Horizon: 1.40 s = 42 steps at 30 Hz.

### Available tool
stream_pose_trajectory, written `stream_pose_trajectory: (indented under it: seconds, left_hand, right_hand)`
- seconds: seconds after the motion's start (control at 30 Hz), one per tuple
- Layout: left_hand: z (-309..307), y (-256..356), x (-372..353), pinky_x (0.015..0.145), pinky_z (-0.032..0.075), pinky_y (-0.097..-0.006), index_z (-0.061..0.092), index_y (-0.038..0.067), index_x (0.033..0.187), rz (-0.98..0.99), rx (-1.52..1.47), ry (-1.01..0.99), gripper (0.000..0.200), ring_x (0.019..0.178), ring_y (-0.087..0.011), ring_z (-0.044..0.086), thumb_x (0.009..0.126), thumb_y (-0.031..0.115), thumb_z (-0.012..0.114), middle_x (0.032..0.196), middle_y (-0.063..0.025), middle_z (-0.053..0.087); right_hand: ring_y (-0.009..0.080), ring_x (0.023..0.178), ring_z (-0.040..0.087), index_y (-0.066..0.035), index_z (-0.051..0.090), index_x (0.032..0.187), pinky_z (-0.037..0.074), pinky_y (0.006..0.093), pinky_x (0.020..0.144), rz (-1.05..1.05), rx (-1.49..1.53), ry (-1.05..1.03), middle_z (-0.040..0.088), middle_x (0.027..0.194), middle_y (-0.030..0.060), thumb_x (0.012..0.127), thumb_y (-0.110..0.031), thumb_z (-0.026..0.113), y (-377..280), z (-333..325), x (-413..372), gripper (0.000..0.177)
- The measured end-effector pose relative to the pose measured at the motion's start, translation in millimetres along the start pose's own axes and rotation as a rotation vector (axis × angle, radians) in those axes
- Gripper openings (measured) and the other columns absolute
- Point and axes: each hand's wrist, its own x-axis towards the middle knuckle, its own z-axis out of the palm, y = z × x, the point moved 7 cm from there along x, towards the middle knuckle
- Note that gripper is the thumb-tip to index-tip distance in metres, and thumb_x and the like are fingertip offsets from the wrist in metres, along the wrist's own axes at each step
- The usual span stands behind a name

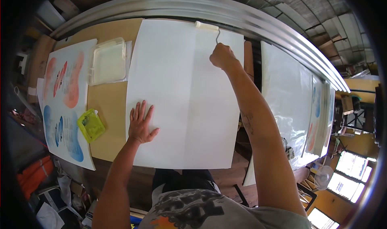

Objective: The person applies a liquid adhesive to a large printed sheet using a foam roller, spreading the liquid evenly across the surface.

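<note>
White sheet: at its far edge, right of the middle, sits a roller, the right hand clenching it in its grip. Near the sheet's left edge the left hand lies flat, grip spread wide. Left of the sheet is a green tray.

Noted a long, silvery, ribbed metal rail running across the far side, with grey rectangular slabs beyond at upper right. Recorded at lower right a round white fan beside bright rectangular window panes. Logged also a small brown cardboard box at right and a bright orange fabric-like bundle at lower left.
</note>
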Motion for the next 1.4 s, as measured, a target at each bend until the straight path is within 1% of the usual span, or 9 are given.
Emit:
stream_pose_trajectory:
  seconds: [0.07, 0.23, 0.33, 0.93, 1.03, 1.1, 1.27, 1.33, 1.4]
  left_hand:
    - [0.5, 0.5, -0.2, 0.117, 0.013, -0.0612, 0.022, 0.017, 0.157, 0.003, -0.007, 0.003, 0.091, 0.148, -0.0437, 0.012, 0.084, 0.061, 0.055, 0.163, -0.0196, 0.009]
    - [-0.5, -0.1, -0.3, 0.117, 0.012, -0.0599, 0.021, 0.018, 0.157, -0.015, -0.016, -0.003, 0.092, 0.149, -0.0428, 0.011, 0.084, 0.062, 0.056, 0.163, -0.0194, 0.009]
    - [0.6, -0.8, -1.1, 0.117, 0.013, -0.0600, 0.022, 0.018, 0.157, -0.005, -0.017, -0.008, 0.092, 0.149, -0.0427, 0.011, 0.084, 0.062, 0.056, 0.163, -0.0197, 0.010]
    - [-1.7, -0.8, -1.4, 0.118, 0.011, -0.0585, 0.021, 0.017, 0.157, -0.028, -0.016, -0.052, 0.093, 0.149, -0.0424, 0.010, 0.083, 0.060, 0.058, 0.163, -0.0187, 0.006]
    - [-2.2, -0.5, -1.0, 0.118, 0.011, -0.0582, 0.022, 0.017, 0.157, -0.023, -0.026, -0.040, 0.092, 0.149, -0.0424, 0.009, 0.083, 0.059, 0.059, 0.163, -0.0188, 0.007]
    - [-2.5, -0.5, -1.3, 0.118, 0.011, -0.0582, 0.022, 0.017, 0.156, -0.015, -0.033, -0.034, 0.092, 0.149, -0.0424, 0.010, 0.083, 0.059, 0.059, 0.163, -0.0189, 0.007]
    - [-2.4, -2.0, -0.8, 0.118, 0.011, -0.0584, 0.023, 0.016, 0.156, -0.028, -0.038, -0.040, 0.091, 0.149, -0.0424, 0.010, 0.083, 0.058, 0.059, 0.163, -0.0193, 0.008]
    - [-3.6, -0.3, -2.3, 0.118, 0.012, -0.0597, 0.023, 0.016, 0.156, -0.006, -0.038, 0.000, 0.091, 0.149, -0.0429, 0.011, 0.083, 0.058, 0.059, 0.163, -0.0196, 0.009]
    - [-3.4, 1.0, -2.3, 0.117, 0.013, -0.0604, 0.023, 0.016, 0.156, 0.001, -0.033, 0.002, 0.092, 0.148, -0.0433, 0.011, 0.083, 0.058, 0.059, 0.162, -0.0198, 0.009]
  right_hand:
    - [0.0435, 0.109, 0.064, 0.008, 0.063, 0.103, 0.053, 0.0455, 0.093, -0.017, -0.066, 0.011, 0.065, 0.109, 0.0332, 0.081, -0.005, 0.055, 9.6, 2.6, -18.6, 0.027]
    - [0.0470, 0.111, 0.061, 0.008, 0.050, 0.115, 0.051, 0.0468, 0.095, 0.033, -0.133, -0.063, 0.062, 0.111, 0.0339, 0.084, -0.008, 0.054, 52.1, 27.2, -77.3, 0.035]
    - [0.0455, 0.110, 0.062, 0.008, 0.052, 0.113, 0.052, 0.0465, 0.095, -0.027, -0.113, 0.091, 0.063, 0.112, 0.0331, 0.084, -0.007, 0.053, 35.2, 21.6, -40.5, 0.033]
    - [0.0410, 0.107, 0.066, 0.008, 0.068, 0.102, 0.056, 0.0416, 0.091, 0.056, -0.130, 0.036, 0.067, 0.111, 0.0263, 0.084, -0.006, 0.055, -20.7, -2.5, -7.5, 0.026]
    - [0.0413, 0.106, 0.065, 0.009, 0.058, 0.109, 0.055, 0.0424, 0.090, -0.208, -0.438, 0.081, 0.066, 0.111, 0.0268, 0.086, -0.007, 0.053, 23.7, 47.8, -2.0, 0.028]
    - [0.0440, 0.101, 0.065, 0.008, 0.046, 0.116, 0.054, 0.0473, 0.089, -0.014, -0.144, 0.063, 0.064, 0.104, 0.0324, 0.088, -0.008, 0.050, 39.8, 37.9, -73.5, 0.032]
    - [0.0508, 0.085, 0.063, 0.005, 0.048, 0.119, 0.051, 0.0562, 0.075, -0.119, 0.031, -0.007, 0.064, 0.083, 0.0313, 0.092, -0.008, 0.050, 85.4, 27.6, -182.0, 0.031]
    - [0.0494, 0.086, 0.063, 0.005, 0.052, 0.114, 0.051, 0.0557, 0.076, -0.131, 0.049, 0.246, 0.065, 0.087, 0.0292, 0.091, -0.008, 0.052, 107.4, 15.8, -181.8, 0.026]
    - [0.0494, 0.091, 0.063, 0.004, 0.057, 0.108, 0.052, 0.0528, 0.079, -0.023, 0.048, 0.251, 0.066, 0.091, 0.0304, 0.090, -0.007, 0.053, 114.8, 1.6, -150.5, 0.022]
